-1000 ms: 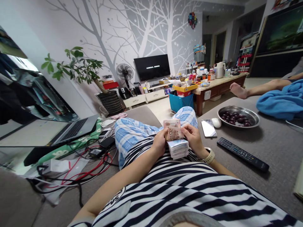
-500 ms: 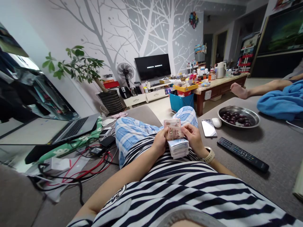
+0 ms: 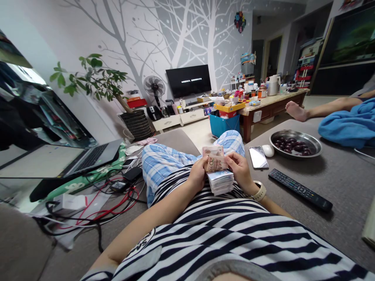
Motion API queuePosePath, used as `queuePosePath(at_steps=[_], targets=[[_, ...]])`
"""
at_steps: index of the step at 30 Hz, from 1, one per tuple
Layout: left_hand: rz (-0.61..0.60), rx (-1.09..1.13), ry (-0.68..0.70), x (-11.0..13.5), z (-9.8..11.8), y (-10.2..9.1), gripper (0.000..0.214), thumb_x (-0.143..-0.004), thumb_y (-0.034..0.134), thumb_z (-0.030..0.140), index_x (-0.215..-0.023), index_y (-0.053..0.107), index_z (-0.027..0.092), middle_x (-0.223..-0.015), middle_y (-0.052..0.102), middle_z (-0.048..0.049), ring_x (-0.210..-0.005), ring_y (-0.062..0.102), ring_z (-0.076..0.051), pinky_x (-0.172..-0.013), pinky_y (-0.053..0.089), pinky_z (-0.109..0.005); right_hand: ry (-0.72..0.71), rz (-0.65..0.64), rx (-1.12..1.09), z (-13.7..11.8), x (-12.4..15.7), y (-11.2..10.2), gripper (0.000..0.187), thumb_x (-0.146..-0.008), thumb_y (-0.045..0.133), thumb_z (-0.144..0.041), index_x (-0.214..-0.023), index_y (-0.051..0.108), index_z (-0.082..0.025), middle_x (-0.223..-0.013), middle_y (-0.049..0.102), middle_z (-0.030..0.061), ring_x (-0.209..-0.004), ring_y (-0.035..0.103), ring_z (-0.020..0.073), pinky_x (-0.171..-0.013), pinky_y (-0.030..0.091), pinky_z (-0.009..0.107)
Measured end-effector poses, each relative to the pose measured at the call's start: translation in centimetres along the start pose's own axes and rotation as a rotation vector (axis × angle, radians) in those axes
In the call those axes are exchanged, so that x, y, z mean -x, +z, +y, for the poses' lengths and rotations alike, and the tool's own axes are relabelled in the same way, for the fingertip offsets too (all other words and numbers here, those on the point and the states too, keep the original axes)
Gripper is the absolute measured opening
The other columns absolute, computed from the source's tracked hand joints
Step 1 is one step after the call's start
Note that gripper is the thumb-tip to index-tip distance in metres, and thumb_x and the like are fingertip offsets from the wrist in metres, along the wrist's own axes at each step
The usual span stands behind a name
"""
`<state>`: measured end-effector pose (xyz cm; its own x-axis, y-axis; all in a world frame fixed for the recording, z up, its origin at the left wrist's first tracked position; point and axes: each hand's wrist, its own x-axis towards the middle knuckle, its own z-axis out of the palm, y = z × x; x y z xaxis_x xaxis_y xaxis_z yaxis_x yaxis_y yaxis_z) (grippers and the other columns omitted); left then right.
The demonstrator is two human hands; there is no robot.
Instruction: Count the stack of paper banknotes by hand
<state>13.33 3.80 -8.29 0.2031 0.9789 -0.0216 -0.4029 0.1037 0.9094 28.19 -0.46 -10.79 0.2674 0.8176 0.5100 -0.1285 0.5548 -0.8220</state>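
A thick stack of banknotes (image 3: 220, 182) rests on my striped shirt at my lap. My left hand (image 3: 197, 175) grips its left side, with the thumb on a brownish top note (image 3: 213, 160) that stands folded upward. My right hand (image 3: 240, 168) is closed on the right edge of the stack, fingertips pinching the raised note. A pale watch sits on my right wrist.
On the grey couch to my right lie a phone (image 3: 258, 157), a white mouse (image 3: 267, 150), a metal bowl of dark fruit (image 3: 295, 143) and a black remote (image 3: 300, 190). Another person's bare leg (image 3: 316, 109) and a blue blanket (image 3: 348, 125) are beyond. A laptop (image 3: 88, 160) and tangled cables (image 3: 102, 203) lie left.
Both hands stay on the banknote stack with the top note still lifted. The view has shifted very slightly; nothing else has moved.
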Motion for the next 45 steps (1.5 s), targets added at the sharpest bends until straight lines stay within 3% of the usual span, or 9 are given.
queuePosePath(at_steps=[11,22,26,31,38,45], targets=[[0.004,-0.035,0.028,-1.1,-0.7,-1.0,0.030,-0.067,0.083,0.039,-0.082,0.076,0.014,-0.083,0.080,-0.0073,-0.085,0.075,-0.027,-0.091,0.059,-0.041,0.019,-0.025,-0.010,0.0,0.2,-0.1,0.043,-0.086,0.071,-0.062,-0.073,0.063,-0.022,-0.064,0.049,-0.0018,-0.059,0.040,0.0138,-0.053,0.032,0.028],[-0.043,-0.013,-0.008,-0.5,0.0,-0.4,0.028,-0.074,0.078,0.035,-0.090,0.077,0.012,-0.090,0.081,-0.0114,-0.088,0.077,-0.029,-0.091,0.059,-0.043,0.017,-0.036,0.024,-0.6,0.4,0.1,0.051,-0.086,0.065,-0.070,-0.068,0.062,-0.022,-0.053,0.043,-0.0040,-0.049,0.033,0.0122,-0.047,0.024,0.029],[-0.033,-0.023,-0.009,-0.1,0.2,-0.3,0.021,-0.075,0.076,0.031,-0.086,0.077,0.013,-0.091,0.081,-0.0123,-0.087,0.077,-0.030,-0.092,0.059,-0.045,0.020,-0.040,0.009,-0.6,0.2,0.1,0.049,-0.087,0.065,-0.068,-0.069,0.063,-0.022,-0.055,0.057,-0.0008,-0.049,0.037,0.0125,-0.048,0.031,0.029],[-0.090,-0.053,0.003,0.3,0.3,-0.5,0.030,-0.069,0.082,0.033,-0.091,0.078,0.012,-0.093,0.082,-0.0126,-0.085,0.076,-0.029,-0.091,0.058,-0.043,0.010,0.106,0.110,0.3,-0.4,-0.2,0.047,-0.082,0.075,-0.062,-0.065,0.057,-0.023,-0.058,0.054,-0.0025,-0.057,0.048,0.0149,-0.058,0.040,0.030],[-0.128,-0.066,-0.026,0.3,0.1,-0.5,0.036,-0.060,0.086,0.027,-0.092,0.079,0.012,-0.089,0.082,-0.0113,-0.082,0.076,-0.027,-0.088,0.058,-0.040,0.037,0.061,0.110,1.3,-0.6,-0.3,0.040,-0.084,0.072,-0.056,-0.067,0.059,-0.022,-0.060,0.054,-0.0033,-0.058,0.046,0.0143,-0.057,0.038,0.029],[-0.089,-0.052,-0.007,0.0,-0.1,-0.6,0.027,-0.071,0.081,0.037,-0.087,0.078,0.016,-0.086,0.081,-0.0095,-0.086,0.076,-0.029,-0.091,0.058,-0.043,0.034,0.084,0.114,0.7,-0.5,-0.1,0.037,-0.083,0.073,-0.052,-0.067,0.060,-0.022,-0.060,0.054,-0.0032,-0.058,0.045,0.0141,-0.056,0.038,0.029]])
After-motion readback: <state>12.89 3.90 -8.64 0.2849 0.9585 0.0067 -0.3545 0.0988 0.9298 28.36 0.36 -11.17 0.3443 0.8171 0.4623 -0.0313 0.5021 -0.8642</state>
